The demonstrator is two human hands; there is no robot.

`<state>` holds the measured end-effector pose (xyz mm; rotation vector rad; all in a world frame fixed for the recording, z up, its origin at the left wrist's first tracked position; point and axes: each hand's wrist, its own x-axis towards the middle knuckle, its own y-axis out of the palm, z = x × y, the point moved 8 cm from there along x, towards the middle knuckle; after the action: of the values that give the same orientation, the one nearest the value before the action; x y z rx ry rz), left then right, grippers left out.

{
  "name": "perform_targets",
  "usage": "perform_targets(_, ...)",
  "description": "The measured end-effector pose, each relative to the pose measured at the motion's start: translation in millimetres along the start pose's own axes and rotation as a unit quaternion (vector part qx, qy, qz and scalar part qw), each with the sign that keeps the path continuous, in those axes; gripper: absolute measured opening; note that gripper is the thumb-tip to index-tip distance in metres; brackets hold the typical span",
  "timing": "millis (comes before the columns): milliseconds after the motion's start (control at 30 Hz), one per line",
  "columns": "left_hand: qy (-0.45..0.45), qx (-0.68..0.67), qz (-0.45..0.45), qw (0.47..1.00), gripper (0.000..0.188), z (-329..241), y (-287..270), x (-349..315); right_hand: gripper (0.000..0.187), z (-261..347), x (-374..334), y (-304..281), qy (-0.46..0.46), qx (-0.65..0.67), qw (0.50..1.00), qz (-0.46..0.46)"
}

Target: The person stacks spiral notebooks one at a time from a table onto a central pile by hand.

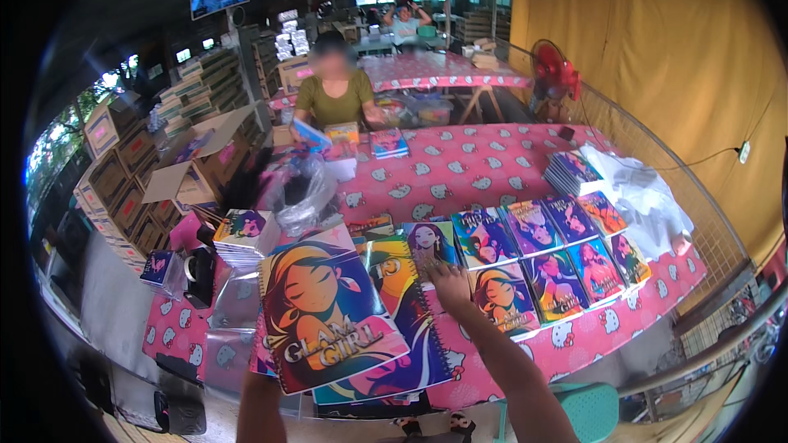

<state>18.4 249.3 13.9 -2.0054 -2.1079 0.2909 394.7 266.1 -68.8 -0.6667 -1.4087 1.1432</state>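
Observation:
My left forearm (261,406) comes up under a spiral notebook (332,312) with an illustrated woman's face on its cover. The left hand itself is mostly hidden behind the notebook, closed on it, with more notebooks underneath. Beside and partly beneath it is another spiral notebook (410,336) with a yellow and purple cover. My right hand (446,285) reaches across to a magenta notebook (427,242) at the left end of the laid-out rows, its fingers bent against the cover. Right of that hand, notebooks with colourful covers (501,295) lie in two rows.
A co-worker (336,98) sits across the pink patterned table (460,164), handling a blue book (312,135). Stacked notebooks (570,172) and white plastic (640,197) lie at the right. Cartons (115,189) rise at the left. A green chair (587,412) stands near my right arm.

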Motion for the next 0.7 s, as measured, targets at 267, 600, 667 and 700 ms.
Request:
perform_targets(267,0.029,0.027,-0.041,0.998,0.04,-4,23,8,0.02,-14,40,-251,0.166,0.376,0.883,-0.226)
perform_targets(600,0.384,0.005,-0.39,0.837,0.038,-175,-128,-19,0.021,85,-8,-377,-0.166,0.641,0.678,-0.32)
perform_targets(667,0.421,0.063,-0.504,0.751,0.037,-250,-144,-82,0.032,57,7,-365,-0.123,0.563,0.771,-0.272)
perform_targets(700,0.444,0.048,-0.518,0.729,0.034,-277,-152,-110,0.036,67,20,-374,-0.201,0.628,0.714,-0.235)
